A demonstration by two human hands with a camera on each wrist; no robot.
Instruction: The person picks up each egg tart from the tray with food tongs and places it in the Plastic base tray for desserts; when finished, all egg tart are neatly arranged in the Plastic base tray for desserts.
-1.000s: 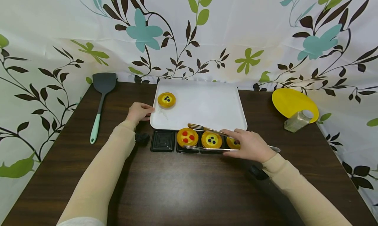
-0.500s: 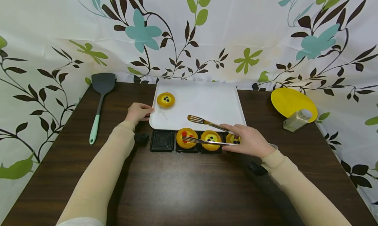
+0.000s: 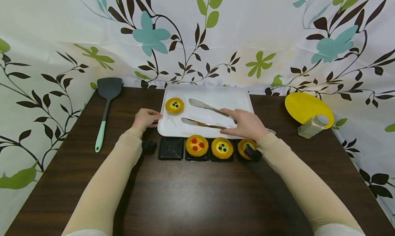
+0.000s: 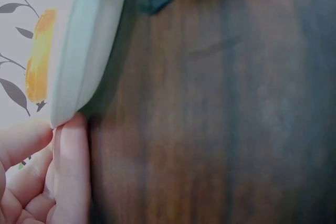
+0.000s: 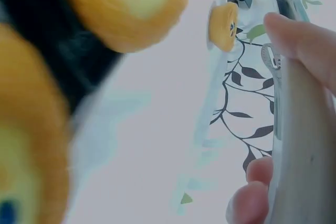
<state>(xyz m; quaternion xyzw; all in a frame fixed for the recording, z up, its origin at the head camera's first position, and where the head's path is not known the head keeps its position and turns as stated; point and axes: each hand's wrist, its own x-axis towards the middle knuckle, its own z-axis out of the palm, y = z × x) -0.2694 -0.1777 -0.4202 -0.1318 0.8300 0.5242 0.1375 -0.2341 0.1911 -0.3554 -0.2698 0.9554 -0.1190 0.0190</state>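
My left hand (image 3: 145,119) pinches the left rim of a white tray (image 3: 216,95); in the left wrist view the thumb and fingers (image 4: 72,153) meet at the tray's edge. My right hand (image 3: 247,123) holds metal tongs (image 3: 200,123), their two slotted ends spread apart over the tray. Just left of those ends, an egg tart (image 3: 174,106) with blue dots sits on the tray. In front of the tray runs a row of black square containers; the leftmost container (image 3: 171,149) is bare. The others hold a red-dotted tart (image 3: 196,145) and blue-dotted tarts (image 3: 222,148), the rightmost partly hidden by the wrist camera.
A spatula (image 3: 106,109) with a mint handle lies at the left on the dark wooden table (image 3: 191,195). At the back right, a shaker jar (image 3: 312,127) stands before a yellow plate (image 3: 303,105). A leaf-patterned curtain (image 3: 228,30) hangs along the back.
My right hand has lifted the tongs off the row of tarts and carried them back and left over the tray, their arms spreading wider. The left hand keeps its place on the rim.
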